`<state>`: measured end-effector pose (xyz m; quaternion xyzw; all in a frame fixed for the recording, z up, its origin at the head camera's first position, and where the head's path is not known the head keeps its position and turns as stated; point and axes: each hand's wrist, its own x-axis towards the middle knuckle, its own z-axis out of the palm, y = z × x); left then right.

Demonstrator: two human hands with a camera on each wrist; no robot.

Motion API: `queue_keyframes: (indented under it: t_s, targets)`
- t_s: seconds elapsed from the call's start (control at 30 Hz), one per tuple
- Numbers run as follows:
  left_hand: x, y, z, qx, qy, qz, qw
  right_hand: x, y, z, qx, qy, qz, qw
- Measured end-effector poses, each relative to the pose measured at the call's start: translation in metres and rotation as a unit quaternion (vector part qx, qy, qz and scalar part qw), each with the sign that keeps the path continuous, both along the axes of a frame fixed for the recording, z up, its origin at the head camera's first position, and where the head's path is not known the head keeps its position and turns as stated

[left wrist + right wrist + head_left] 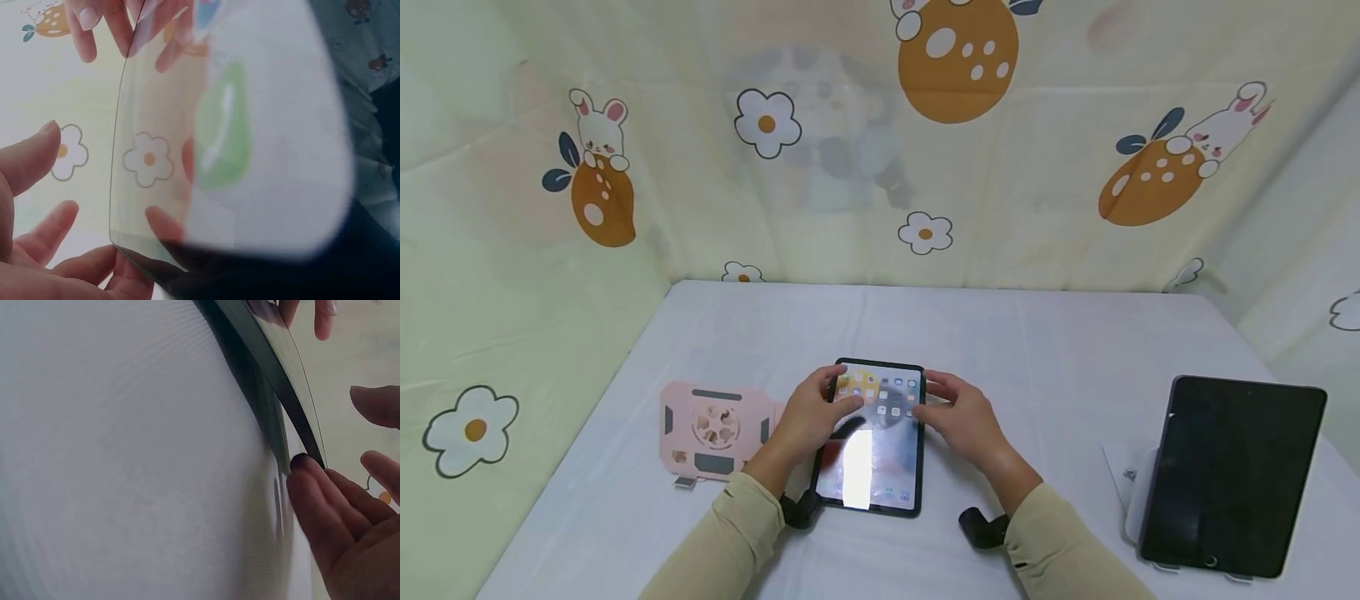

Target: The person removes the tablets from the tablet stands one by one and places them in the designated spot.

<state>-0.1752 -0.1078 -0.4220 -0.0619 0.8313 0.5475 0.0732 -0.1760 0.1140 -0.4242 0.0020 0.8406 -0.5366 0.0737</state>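
Lit tablet (887, 442) is lower centre of frame, over the white table (1037, 350); contact with the cloth unclear. Left hand (816, 412) on its left edge, right hand (964, 421) on its right: fingertips touch the rim and reach underneath, thumbs spread well away from them, off the glass. Reads as support, no real clamp. My guess: stiff slab, moderate weight, slick glass, won't forgive a corner drop. Take both long sides, fingers under, thumbs on the bezel, off the icons. Pink case (715, 444) just left.
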Motion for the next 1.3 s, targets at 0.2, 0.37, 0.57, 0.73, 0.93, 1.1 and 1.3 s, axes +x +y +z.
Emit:
queue_keyframes:
  t_s: [0.2,0.37,0.57,0.73,0.93,1.1,1.3]
  targets:
    - [-0.002,0.000,-0.002,-0.005,-0.008,-0.003,0.9999,-0.001,-0.003,-0.002,-0.002,0.007,0.009,0.9999]
    - [-0.002,-0.001,0.001,-0.012,-0.020,-0.005,0.9997,-0.003,-0.006,-0.003,-0.005,0.006,0.013,0.9999]
    - [-0.002,-0.001,0.005,-0.035,-0.030,-0.005,0.9989,-0.004,-0.008,-0.005,-0.019,0.006,0.019,0.9996]
    - [-0.001,-0.002,0.005,-0.065,-0.039,-0.010,0.9970,-0.006,-0.011,-0.008,-0.022,0.000,0.022,0.9995]
    - [-0.002,-0.002,0.006,-0.067,-0.045,0.003,0.9967,-0.006,-0.015,-0.008,-0.028,-0.008,0.023,0.9993]
    - [-0.001,-0.002,0.006,-0.059,-0.049,0.013,0.9969,-0.005,-0.019,-0.006,-0.028,-0.009,0.025,0.9992]
    - [-0.001,-0.001,0.005,-0.062,-0.041,0.020,0.9971,-0.006,-0.022,-0.006,-0.027,-0.013,0.028,0.9991]
